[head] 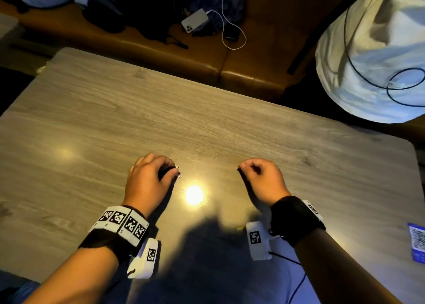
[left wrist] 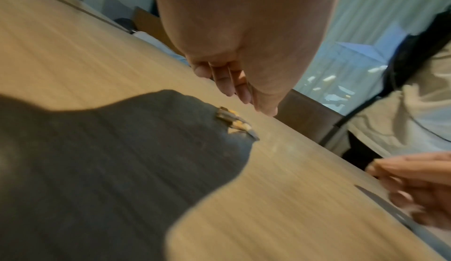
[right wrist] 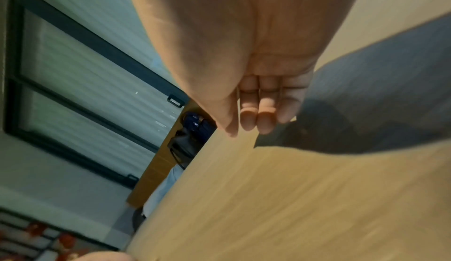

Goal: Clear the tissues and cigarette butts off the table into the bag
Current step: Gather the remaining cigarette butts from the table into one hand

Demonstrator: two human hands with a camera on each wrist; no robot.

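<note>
Two forearms with black wrist straps and white coded markers reach over a wood-grain table [head: 115, 124], a lamp's glare between them. At the right edge lies a blue printed card [head: 417, 241]. Beyond the far edge, a brown leather bench [head: 207, 60] carries a white phone [head: 195, 23] on a white cable [head: 230, 27] beside dark clothing. A large pale bag [head: 368, 57], a black cord looped across it, stands past the table's far right corner, well apart from both hands.

A small cluster of cigarette butts [left wrist: 235, 123] lies on the table just under the fingertips of the left hand [head: 149, 177], at the edge of its shadow; the left wrist view shows the fingers [left wrist: 227, 80] curled downward above the butts, not touching them. The right hand [head: 262, 179] hovers apart to the right, fingers [right wrist: 266, 114] loosely curled and, in the right wrist view, holding nothing. No tissues can be made out on the tabletop.
</note>
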